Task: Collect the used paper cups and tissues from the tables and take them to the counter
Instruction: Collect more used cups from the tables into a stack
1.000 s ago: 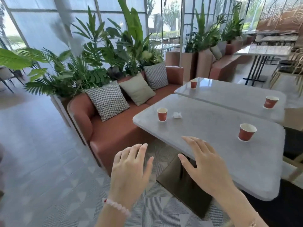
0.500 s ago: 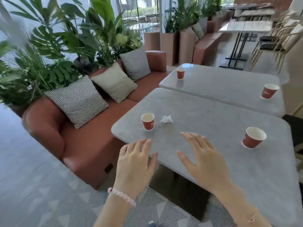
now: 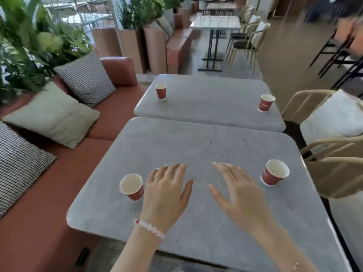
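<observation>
Two grey stone tables stand end to end. On the near table (image 3: pixel 206 146) a red paper cup (image 3: pixel 132 186) sits at the left and a second red cup (image 3: pixel 275 172) at the right. My left hand (image 3: pixel 167 191) hovers with spread fingers just right of the left cup and hides the crumpled tissue seen earlier. My right hand (image 3: pixel 235 195) hovers flat over the table's middle, left of the right cup. Both hands hold nothing. The far table (image 3: pixel 212 103) carries a red cup (image 3: pixel 161 91) at its left and another (image 3: pixel 266 103) at its right.
A terracotta sofa (image 3: pixel 59 193) with cushions (image 3: pixel 51 114) runs along the tables' left side, backed by plants (image 3: pixel 29 46). Cream chairs (image 3: pixel 334 163) stand at the right. More tables and chairs (image 3: pixel 216 22) fill the back. A person's blurred head (image 3: pixel 351 22) is at the top right.
I have walked up to the near table and now look down on it. Both hands moved forward over the tabletop, the left one covering the tissue beside the left cup.
</observation>
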